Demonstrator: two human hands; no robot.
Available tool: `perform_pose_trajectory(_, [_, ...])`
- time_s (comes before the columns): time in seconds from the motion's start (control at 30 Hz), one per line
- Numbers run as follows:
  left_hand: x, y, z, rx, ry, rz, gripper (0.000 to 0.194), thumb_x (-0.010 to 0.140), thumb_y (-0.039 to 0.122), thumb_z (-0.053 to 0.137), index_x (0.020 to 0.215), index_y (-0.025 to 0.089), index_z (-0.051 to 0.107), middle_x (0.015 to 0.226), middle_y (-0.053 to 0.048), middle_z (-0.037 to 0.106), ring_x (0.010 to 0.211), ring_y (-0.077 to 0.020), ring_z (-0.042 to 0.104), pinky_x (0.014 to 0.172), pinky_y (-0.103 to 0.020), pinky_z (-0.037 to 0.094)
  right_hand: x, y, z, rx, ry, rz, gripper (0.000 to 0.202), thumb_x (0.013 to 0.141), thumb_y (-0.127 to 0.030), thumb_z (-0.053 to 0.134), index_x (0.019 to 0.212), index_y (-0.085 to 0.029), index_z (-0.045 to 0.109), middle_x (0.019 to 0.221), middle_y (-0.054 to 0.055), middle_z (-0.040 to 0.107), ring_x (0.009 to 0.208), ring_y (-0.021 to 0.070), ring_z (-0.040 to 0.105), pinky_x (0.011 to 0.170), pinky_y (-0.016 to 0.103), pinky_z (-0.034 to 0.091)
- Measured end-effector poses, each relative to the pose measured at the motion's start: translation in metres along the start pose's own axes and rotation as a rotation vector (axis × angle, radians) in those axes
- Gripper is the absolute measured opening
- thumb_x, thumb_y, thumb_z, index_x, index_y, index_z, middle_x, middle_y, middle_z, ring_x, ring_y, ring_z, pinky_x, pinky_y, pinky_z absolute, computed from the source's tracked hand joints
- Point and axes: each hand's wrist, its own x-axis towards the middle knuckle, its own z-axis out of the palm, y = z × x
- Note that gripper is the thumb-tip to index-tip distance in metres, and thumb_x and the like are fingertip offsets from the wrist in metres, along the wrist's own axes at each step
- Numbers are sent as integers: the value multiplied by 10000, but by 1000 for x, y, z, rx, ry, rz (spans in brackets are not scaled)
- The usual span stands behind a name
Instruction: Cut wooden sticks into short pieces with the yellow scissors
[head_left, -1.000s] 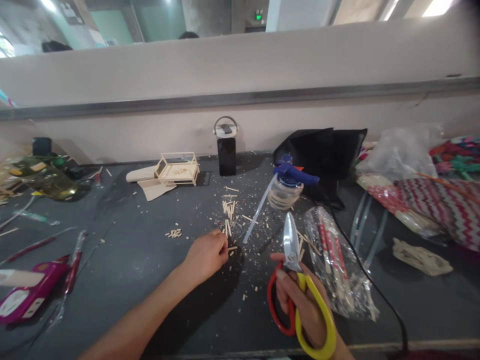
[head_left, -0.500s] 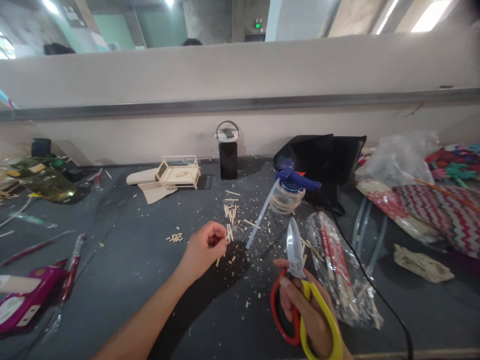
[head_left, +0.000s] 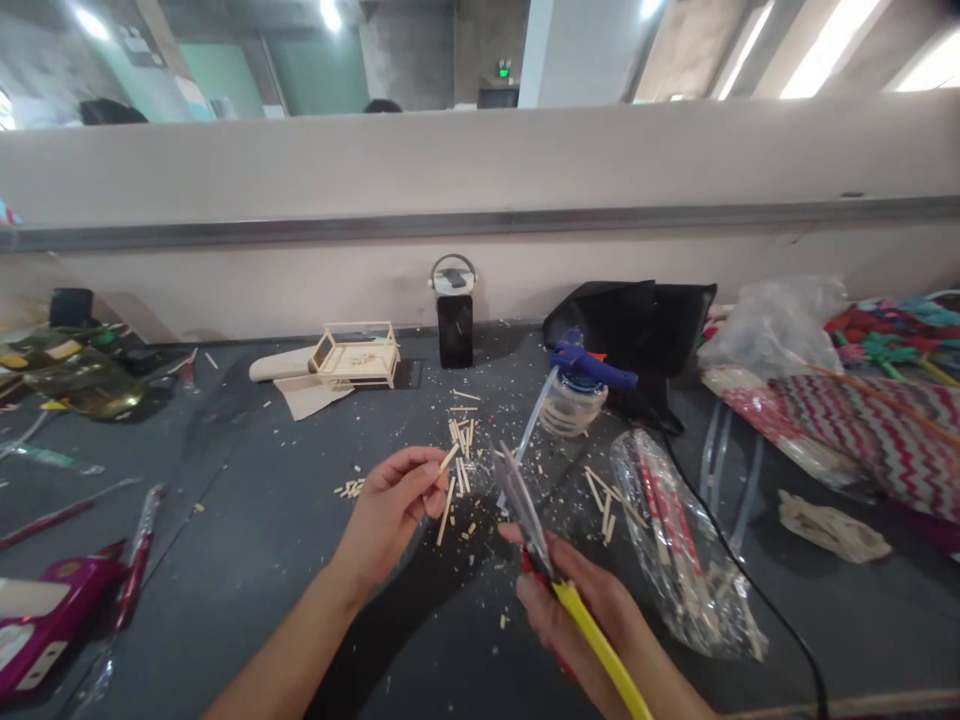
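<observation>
Between the thumb and fingers of my left hand [head_left: 397, 510] is a short wooden stick [head_left: 448, 458], its tip pointing up and right. My right hand [head_left: 577, 600] is wrapped round scissors [head_left: 525, 505] with a yellow and a red handle, blades turned up and left toward the stick but apart from it. Loose cut sticks [head_left: 461, 437] and small chips lie on the dark table just beyond my hands. A small heap of short pieces [head_left: 349, 489] rests left of my left hand, partly hidden by it.
A miniature wooden bed-like frame [head_left: 358, 358] stands at the back left. Near the wall is a phone [head_left: 455, 332] against a white handled object. A blue glue gun [head_left: 589, 360] lies on a glass jar [head_left: 566, 408]. Bagged sticks [head_left: 675, 530] and a black cable [head_left: 739, 540] lie right.
My left hand has lifted from the loose sticks with one in its fingers. My right hand has swung the scissors left, bringing the blades toward that stick.
</observation>
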Motion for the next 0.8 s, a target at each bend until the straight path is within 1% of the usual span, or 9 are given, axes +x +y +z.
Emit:
perform_pose_trajectory(0.1, [-3, 3, 0, -15, 1, -5, 68, 810, 218, 696, 832, 160, 667, 640, 27, 611, 508, -48, 495, 521, -180, 396, -1, 1, 10, 20, -65, -6, 397, 837, -450, 613, 1158, -227, 679, 528, -43, 491, 423, 92, 411, 394, 205, 338])
perform_pose_trajectory(0.27, [-8, 4, 4, -2, 9, -25, 122, 782, 208, 721, 760, 169, 607, 625, 33, 628, 465, -47, 499, 462, -166, 371, -2, -5, 16, -92, -83, -145, 312, 836, -367, 602, 1104, -249, 708, 639, -13, 578, 518, 113, 437, 511, 243, 417])
perform_pose_trajectory(0.37, [-8, 6, 5, -3, 34, 3, 131, 777, 208, 720, 730, 167, 606, 616, 34, 626, 478, -49, 508, 474, -164, 383, -2, -10, 16, -139, -97, -132, 328, 842, -366, 593, 1130, -246, 696, 646, -9, 585, 535, 126, 439, 501, 242, 399])
perform_pose_trajectory(0.5, [-8, 9, 4, -13, 67, 47, 95, 776, 221, 713, 737, 164, 648, 608, 32, 629, 473, -45, 499, 473, -163, 377, 0, -8, 17, -159, -126, -114, 313, 855, -352, 573, 1120, -233, 689, 649, -18, 596, 510, 110, 419, 512, 236, 389])
perform_pose_trajectory(0.57, [-9, 9, 4, 6, 41, 38, 102, 764, 236, 724, 736, 159, 664, 610, 26, 639, 452, -43, 493, 463, -169, 377, 2, -6, 17, -157, -147, -122, 314, 869, -363, 549, 1114, -218, 681, 677, -9, 617, 533, 121, 454, 534, 238, 406])
perform_pose_trajectory(0.67, [-11, 9, 6, 53, -28, -13, 122, 755, 248, 739, 741, 151, 667, 613, 19, 649, 426, -45, 503, 447, -176, 380, 6, -6, 17, -175, -201, -136, 348, 885, -412, 525, 1117, -193, 662, 724, 10, 631, 611, 153, 515, 569, 243, 427])
perform_pose_trajectory(0.8, [-12, 9, 8, 67, -55, -50, 130, 772, 232, 736, 752, 147, 639, 593, 28, 644, 407, -43, 517, 430, -166, 375, 10, -8, 16, -239, -247, -105, 374, 901, -418, 508, 1154, -170, 626, 807, 34, 645, 668, 160, 525, 609, 246, 436])
